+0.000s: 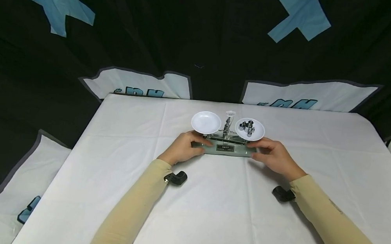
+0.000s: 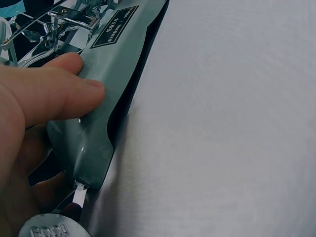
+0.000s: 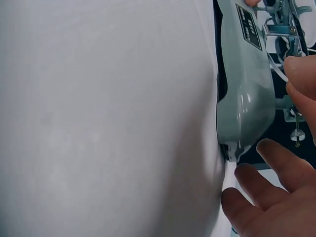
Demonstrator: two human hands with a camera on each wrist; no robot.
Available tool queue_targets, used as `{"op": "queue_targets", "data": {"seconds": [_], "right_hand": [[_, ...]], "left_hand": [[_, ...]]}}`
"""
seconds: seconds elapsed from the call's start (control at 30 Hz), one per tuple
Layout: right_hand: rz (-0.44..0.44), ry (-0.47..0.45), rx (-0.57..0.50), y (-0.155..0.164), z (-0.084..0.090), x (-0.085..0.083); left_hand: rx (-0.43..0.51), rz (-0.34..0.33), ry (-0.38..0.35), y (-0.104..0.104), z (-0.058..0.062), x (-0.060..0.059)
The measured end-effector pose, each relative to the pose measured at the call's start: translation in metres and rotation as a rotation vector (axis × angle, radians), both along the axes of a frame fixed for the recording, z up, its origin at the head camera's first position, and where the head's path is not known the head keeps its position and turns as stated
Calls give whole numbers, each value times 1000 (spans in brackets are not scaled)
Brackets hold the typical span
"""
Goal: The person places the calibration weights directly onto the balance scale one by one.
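Observation:
A balance scale (image 1: 225,149) with a grey-green base stands near the far side of the table. Its left white pan (image 1: 206,122) is bare; several small metal weights (image 1: 249,132) sit on the right pan (image 1: 259,135). My left hand (image 1: 189,147) grips the left end of the base, thumb (image 2: 74,94) on its front face and other fingers around the end. At the right end is my right hand (image 1: 273,155), its fingers (image 3: 276,158) spread around the base's end with a gap showing between them and the metal in the right wrist view.
White cloth covers the table (image 1: 204,217). A dark curtain (image 1: 175,41) with blue and white patches hangs behind the far edge. Black wrist devices (image 1: 176,178) sit at both cuffs. Thin rods and the beam (image 2: 34,22) lie close to the fingers.

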State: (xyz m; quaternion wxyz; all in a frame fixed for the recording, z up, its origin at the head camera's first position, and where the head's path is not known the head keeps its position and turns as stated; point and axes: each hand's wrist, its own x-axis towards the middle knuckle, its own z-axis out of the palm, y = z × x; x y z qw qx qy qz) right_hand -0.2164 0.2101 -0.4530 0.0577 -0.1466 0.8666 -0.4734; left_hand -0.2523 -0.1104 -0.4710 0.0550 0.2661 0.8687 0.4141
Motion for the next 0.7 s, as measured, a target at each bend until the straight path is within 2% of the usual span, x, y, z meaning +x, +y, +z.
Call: {"op": "queue_targets", "data": {"seconds": [0.3, 0.7], "right_hand": [[-31, -9, -11, -6, -2, -4], [-77, 0, -50, -15, -11, -2]], "left_hand": [[13, 2, 5, 1, 1, -1], [17, -7, 12, 0, 0, 0]]}}
